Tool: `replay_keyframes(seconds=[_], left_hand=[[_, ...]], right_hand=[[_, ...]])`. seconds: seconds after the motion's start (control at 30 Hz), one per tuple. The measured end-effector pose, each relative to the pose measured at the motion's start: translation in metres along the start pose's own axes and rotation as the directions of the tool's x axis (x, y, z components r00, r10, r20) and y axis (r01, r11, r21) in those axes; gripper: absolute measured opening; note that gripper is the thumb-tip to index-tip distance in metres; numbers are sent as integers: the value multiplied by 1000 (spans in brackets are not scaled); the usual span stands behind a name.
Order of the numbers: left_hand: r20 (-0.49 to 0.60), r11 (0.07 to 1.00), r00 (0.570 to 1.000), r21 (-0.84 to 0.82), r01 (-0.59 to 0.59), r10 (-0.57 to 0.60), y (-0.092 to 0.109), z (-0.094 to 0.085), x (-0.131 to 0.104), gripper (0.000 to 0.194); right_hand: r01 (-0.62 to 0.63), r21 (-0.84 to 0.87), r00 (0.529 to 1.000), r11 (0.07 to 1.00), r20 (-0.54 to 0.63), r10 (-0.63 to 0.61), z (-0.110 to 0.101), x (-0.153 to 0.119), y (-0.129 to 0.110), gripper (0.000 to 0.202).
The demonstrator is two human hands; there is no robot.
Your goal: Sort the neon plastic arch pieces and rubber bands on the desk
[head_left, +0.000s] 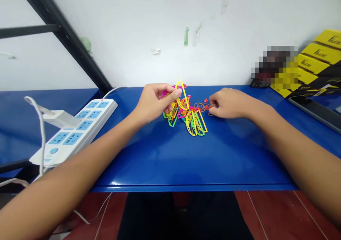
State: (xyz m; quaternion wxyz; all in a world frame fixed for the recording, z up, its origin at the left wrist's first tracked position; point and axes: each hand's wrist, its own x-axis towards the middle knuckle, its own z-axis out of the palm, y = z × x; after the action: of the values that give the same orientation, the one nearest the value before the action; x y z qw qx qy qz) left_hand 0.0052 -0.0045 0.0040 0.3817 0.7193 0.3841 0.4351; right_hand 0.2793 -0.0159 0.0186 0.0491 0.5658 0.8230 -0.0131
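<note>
My left hand [160, 101] pinches a yellow curved plastic piece [184, 94] with a straight bar, raised over the blue table. Below and beside it lies a pile of yellow, green, orange and pink plastic pieces [196, 122]. Thin brown rubber bands [200, 106] lie to the right of the pile. My right hand [226, 103] is beside small red parts [206, 100], its fingers curled together at the table; whatever is between its fingertips is too small or hidden to name.
A white power strip [77, 129] with a plugged-in white adapter and cable lies at the left. Yellow and black boxes [315, 64] are stacked at the right, near a dark phone-like object [315, 113]. A white wall [170, 26] stands behind the blue table [170, 161].
</note>
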Motion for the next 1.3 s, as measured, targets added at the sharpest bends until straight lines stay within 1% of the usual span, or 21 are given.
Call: replay_keyframes(seconds=[0.1, 0.17, 0.23, 0.3, 0.33, 0.37, 0.4, 0.47, 0.5, 0.53, 0.57, 0.63, 0.73, 0.8, 0.87, 0.97, 1.03, 1.1, 1.17, 1.23, 1.3], left_hand=[[43, 1000, 999, -5, 3, -3, -2, 0, 0, 44], [113, 999, 993, -20, 26, -23, -1, 1, -1, 44], [199, 998, 979, -25, 58, -52, 1, 3, -3, 45], [273, 997, 960, -35, 75, -62, 4, 4, -5, 45], [303, 996, 951, -45, 80, -63, 5, 5, -6, 45], [329, 995, 942, -59, 85, -61, 7, 6, -7, 45], [353, 993, 934, -74, 92, -60, 8, 6, -8, 45], [387, 989, 920, -99, 111, -65, 10, 7, -10, 46], [395, 987, 916, -107, 119, -67, 11, 7, -10, 47], [398, 986, 915, -116, 124, -68, 11, 7, -10, 48], [396, 984, 916, -125, 129, -70, 12, 7, -10, 48], [379, 979, 922, -144, 141, -77, 12, 8, -10, 51], [318, 974, 944, -171, 146, -86, 10, 7, -9, 52], [266, 975, 961, -180, 129, -78, 7, 6, -7, 51], [235, 977, 969, -179, 113, -69, 5, 5, -6, 51], [255, 982, 964, -155, 111, -69, 4, 4, -5, 51], [280, 983, 957, -141, 117, -74, 4, 4, -6, 51], [277, 981, 958, -152, 120, -74, 5, 5, -6, 48], [218, 973, 973, -199, 118, -74, 4, 6, -5, 43], [120, 958, 989, -262, 119, -91, 2, 6, -3, 37], [24, 948, 991, -290, 130, -128, 0, 4, 0, 28]], right_hand=[[16, 3, 1000, 1000, -26, -16, 2, -1, 3, 15], [37, 48, 996, 998, -88, -33, 4, 0, 3, 15], [96, 148, 976, 984, -208, -64, 7, 1, 2, 17], [193, 310, 929, 931, -364, -71, 9, 3, -2, 18], [248, 411, 905, 877, -421, -59, 10, 3, -5, 17], [297, 522, 895, 799, -445, -42, 12, 3, -10, 18], [333, 634, 899, 698, -436, -33, 13, 3, -14, 19], [341, 814, 935, 470, -344, -83, 14, 2, -23, 24], [328, 865, 945, 379, -306, -119, 14, 1, -26, 26], [313, 897, 949, 311, -280, -149, 14, 1, -29, 27], [304, 916, 949, 263, -267, -165, 14, 0, -31, 29], [290, 934, 952, 208, -258, -166, 13, 0, -32, 31], [265, 947, 961, 180, -244, -129, 11, 0, -29, 31], [244, 953, 969, 181, -230, -93, 10, -1, -28, 27], [217, 963, 976, 158, -210, -56, 8, -2, -30, 23], [190, 976, 982, 107, -187, -32, 7, -3, -35, 21], [204, 971, 979, 127, -202, -32, 8, -4, -36, 25], [226, 960, 974, 165, -228, -9, 9, -3, -35, 29], [235, 955, 966, 182, -250, 60, 11, 0, -33, 27], [236, 954, 950, 187, -267, 160, 12, 3, -30, 22], [245, 953, 928, 180, -284, 241, 11, 5, -27, 19]])
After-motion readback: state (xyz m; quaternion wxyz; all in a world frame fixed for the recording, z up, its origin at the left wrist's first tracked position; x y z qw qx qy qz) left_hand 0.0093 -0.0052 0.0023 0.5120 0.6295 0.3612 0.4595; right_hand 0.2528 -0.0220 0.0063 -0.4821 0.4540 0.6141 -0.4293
